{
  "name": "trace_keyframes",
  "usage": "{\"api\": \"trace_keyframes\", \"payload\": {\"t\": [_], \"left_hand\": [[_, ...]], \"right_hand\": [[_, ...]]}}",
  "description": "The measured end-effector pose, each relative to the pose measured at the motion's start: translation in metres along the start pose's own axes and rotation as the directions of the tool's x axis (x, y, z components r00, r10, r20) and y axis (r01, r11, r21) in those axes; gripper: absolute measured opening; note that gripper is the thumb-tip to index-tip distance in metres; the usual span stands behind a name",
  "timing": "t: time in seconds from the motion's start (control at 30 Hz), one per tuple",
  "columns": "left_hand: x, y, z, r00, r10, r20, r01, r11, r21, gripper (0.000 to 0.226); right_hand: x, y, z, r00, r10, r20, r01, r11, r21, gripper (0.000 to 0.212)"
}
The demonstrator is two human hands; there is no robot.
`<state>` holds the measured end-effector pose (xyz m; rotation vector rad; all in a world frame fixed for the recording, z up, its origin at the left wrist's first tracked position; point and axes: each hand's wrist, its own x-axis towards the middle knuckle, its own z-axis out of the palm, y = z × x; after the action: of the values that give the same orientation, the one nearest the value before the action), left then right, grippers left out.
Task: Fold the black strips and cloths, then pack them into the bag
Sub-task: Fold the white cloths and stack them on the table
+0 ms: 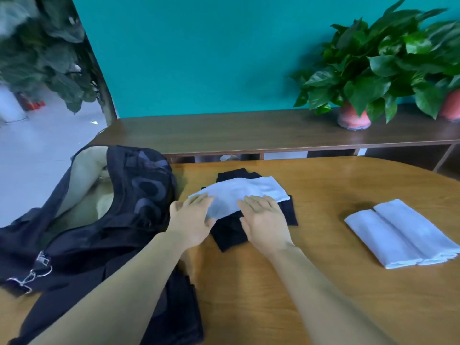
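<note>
A folded white cloth (239,192) lies on top of a stack of folded black cloths (231,232) in the middle of the wooden table (323,282). My left hand (191,220) rests flat on the white cloth's near left corner, fingers straight. On the cloth's near right edge my right hand (263,220) lies flat too, fingers straight and spread. The black bag (119,220) sits open at the table's left, its pale lining showing. Two more folded white cloths (403,232) lie side by side at the right.
A dark wooden shelf (249,135) runs behind the table against a teal wall. Potted green plants (388,68) stand on the shelf's right end. The bag's strap with metal clips (32,272) lies at the near left.
</note>
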<state>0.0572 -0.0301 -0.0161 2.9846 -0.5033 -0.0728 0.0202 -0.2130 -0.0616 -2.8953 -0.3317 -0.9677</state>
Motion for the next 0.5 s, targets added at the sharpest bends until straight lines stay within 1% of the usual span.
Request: {"api": "trace_keyframes", "payload": {"t": [0.07,0.13,0.23,0.27,0.3,0.4,0.47,0.5], "left_hand": [[0.003,-0.009,0.005,0.999,0.033,0.031,-0.035,0.997,0.073,0.055],[0.005,-0.014,0.013,0.998,0.064,0.021,-0.066,0.991,0.120,0.051],[0.008,-0.017,0.021,0.995,0.100,-0.031,-0.095,0.987,0.132,0.028],[0.008,-0.018,0.021,0.994,0.099,-0.036,-0.093,0.987,0.132,0.022],[0.008,-0.018,0.020,0.995,0.094,-0.040,-0.088,0.987,0.134,0.022],[0.008,-0.015,0.011,0.995,0.085,-0.061,-0.074,0.985,0.158,0.035],[0.005,-0.011,0.004,0.992,0.090,-0.085,-0.076,0.984,0.160,0.039],[0.003,-0.008,0.000,0.990,0.097,-0.105,-0.080,0.985,0.154,0.042]], "right_hand": [[0.010,-0.006,0.014,0.999,-0.017,0.050,0.018,1.000,-0.023,0.031],[0.017,-0.010,0.022,0.994,-0.007,0.109,0.010,0.999,-0.033,0.031],[0.023,-0.015,0.021,0.986,0.016,0.167,-0.005,0.998,-0.070,0.024],[0.023,-0.016,0.018,0.984,0.018,0.180,-0.005,0.997,-0.075,0.026],[0.023,-0.017,0.014,0.983,0.015,0.184,-0.001,0.997,-0.078,0.029],[0.025,-0.017,0.009,0.991,0.018,0.133,-0.008,0.997,-0.080,0.032],[0.027,-0.016,0.007,0.992,0.044,0.116,-0.038,0.998,-0.060,0.030],[0.025,-0.017,0.007,0.991,0.056,0.122,-0.051,0.998,-0.045,0.024]]}}
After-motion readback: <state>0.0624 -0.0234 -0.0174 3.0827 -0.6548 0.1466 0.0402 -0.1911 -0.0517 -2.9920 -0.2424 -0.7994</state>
